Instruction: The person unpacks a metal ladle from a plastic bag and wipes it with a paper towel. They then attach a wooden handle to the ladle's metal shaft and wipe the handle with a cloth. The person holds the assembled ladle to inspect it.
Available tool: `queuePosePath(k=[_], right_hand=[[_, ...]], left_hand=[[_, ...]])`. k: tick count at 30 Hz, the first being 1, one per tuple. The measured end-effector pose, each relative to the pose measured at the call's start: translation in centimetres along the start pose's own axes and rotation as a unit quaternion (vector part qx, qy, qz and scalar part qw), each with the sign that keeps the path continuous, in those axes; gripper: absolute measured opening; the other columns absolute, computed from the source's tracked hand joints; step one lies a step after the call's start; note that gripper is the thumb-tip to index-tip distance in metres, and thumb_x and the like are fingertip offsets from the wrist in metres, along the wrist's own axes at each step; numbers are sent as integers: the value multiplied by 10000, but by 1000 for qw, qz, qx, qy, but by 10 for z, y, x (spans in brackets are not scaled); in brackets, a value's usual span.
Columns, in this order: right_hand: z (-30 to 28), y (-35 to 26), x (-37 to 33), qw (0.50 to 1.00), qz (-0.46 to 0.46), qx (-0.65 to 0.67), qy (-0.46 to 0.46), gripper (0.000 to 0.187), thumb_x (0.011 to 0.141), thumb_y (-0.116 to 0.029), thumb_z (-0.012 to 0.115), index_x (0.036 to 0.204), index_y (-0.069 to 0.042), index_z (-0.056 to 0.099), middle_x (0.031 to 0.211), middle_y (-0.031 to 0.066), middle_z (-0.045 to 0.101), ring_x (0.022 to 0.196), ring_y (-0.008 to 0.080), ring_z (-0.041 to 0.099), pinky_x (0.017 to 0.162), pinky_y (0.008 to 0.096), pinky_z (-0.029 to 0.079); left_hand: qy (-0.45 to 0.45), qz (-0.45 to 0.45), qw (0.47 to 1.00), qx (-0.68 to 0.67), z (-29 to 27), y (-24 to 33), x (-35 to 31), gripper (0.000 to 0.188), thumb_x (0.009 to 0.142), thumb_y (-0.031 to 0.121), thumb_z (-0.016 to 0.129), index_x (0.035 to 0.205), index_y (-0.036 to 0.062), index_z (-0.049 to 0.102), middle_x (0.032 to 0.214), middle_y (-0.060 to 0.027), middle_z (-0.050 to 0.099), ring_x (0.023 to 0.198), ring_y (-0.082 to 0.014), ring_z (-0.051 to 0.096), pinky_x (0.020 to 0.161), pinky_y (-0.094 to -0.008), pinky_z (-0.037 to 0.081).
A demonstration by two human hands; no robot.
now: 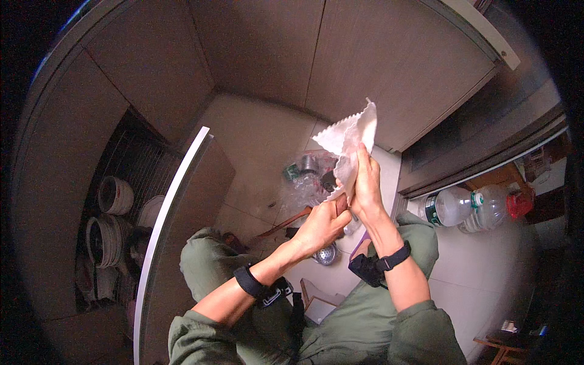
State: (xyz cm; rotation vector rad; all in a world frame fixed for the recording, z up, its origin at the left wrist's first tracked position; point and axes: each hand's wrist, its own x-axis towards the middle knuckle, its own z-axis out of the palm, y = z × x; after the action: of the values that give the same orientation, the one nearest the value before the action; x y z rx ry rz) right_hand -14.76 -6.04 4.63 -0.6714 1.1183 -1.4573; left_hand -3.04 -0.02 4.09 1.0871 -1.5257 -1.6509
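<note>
White cloth [350, 137] with a wavy edge, grasped in both hands and held up over the floor in front of the bent knees. Right hand [367, 182] pressed along its middle, fingers pointing up; left hand [322, 230] clenched at its lower end, just beside the right; cannot tell whether around anything else too. Black straps on both wrists. Beyond, on the floor [243, 158], a clear plastic bag [304, 196]; nearer, a silver dotted round thing [326, 254]. To the right, large clear bottles [486, 210]. At left, behind a white-edged panel [172, 231], stacked bowls [104, 242] in a wire rack.
</note>
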Motion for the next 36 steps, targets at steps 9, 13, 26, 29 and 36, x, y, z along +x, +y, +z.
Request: queuePosePath(k=[9, 13, 26, 29, 36], right_hand=[[-21, -27, 29, 858, 167, 331, -355, 258, 912, -292, 453, 791, -68, 496, 511, -13, 369, 439, 108, 376, 472, 266, 355], [-50, -72, 67, 848, 6, 373, -377, 198, 876, -249, 493, 767, -83, 481, 513, -28, 327, 420, 98, 322, 487, 246, 333], [-68, -96, 38, 989, -76, 122, 35, 463, 961, -367, 354, 1276, -32, 412, 1247, 112, 503, 1126, 257, 494, 965, 407, 386], [-61, -94, 33, 997, -34, 68, 1, 476, 955, -391, 370, 1254, -26, 436, 1214, 101, 525, 1112, 229, 500, 951, 377, 393], [-33, -78, 9, 981, 58, -28, -180, 475, 942, -404, 416, 1216, -20, 466, 1180, 75, 541, 1056, 177, 529, 908, 333, 418]], left_hand=[[-228, -202, 868, -391, -7, 25, -8, 385, 898, 279, 446, 565, 156, 297, 460, 80, 234, 348, -33, 199, 313, -216, 122], [-207, -219, 934, -189, 0, 16, -25, 289, 899, 323, 491, 712, 105, 456, 503, 52, 383, 360, -71, 319, 329, -239, 207], [-16, -67, 995, -76, -19, -3, -16, 312, 893, 318, 519, 800, 25, 462, 638, 23, 445, 589, -72, 417, 527, -266, 365], [-5, -62, 997, -51, -26, -1, -12, 352, 893, 374, 495, 821, 31, 462, 645, 11, 453, 598, -86, 432, 535, -278, 371], [29, -56, 992, -113, -24, 5, -11, 386, 926, 418, 401, 901, 35, 449, 666, -14, 453, 588, -118, 423, 533, -285, 368]])
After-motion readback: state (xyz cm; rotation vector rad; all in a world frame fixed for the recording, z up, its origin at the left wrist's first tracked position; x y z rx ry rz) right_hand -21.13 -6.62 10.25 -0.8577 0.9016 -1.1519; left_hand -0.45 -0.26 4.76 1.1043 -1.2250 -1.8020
